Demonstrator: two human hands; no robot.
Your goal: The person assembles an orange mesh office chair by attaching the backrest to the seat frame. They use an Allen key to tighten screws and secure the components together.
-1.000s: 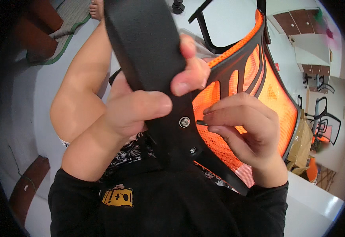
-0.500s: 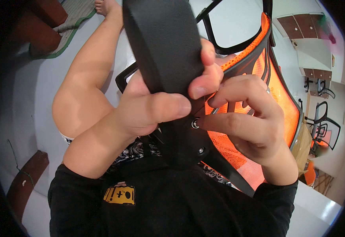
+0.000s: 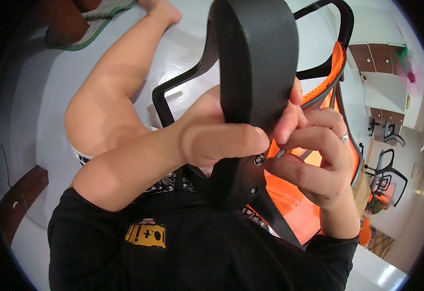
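Observation:
A black armrest [image 3: 258, 63] of a chair stands tilted up in front of my chest. My left hand [image 3: 221, 138] is wrapped round its lower part, thumb across the front, fingertips showing at the right side. Below the thumb, a silvery bolt [image 3: 259, 160] sits in a hole in the black plastic, and a second bolt [image 3: 253, 190] is set lower down. My right hand [image 3: 318, 162] has its fingers bent in a pinch beside the upper bolt, one fingertip almost at its head. Something small and greyish shows between those fingers, too little of it to name.
The orange mesh chair back [image 3: 289, 203] with its black frame leans behind my right hand. A black loop-shaped frame [image 3: 161, 104] lies past my left wrist. My bare leg [image 3: 110, 92] stretches over the pale floor. More chairs [image 3: 386, 174] and brown-doored cabinets [image 3: 374, 58] stand at the right.
The armrest and my left hand have shifted right in the picture, and the armrest now tilts less to the left. My right hand stays pinched close to the upper bolt.

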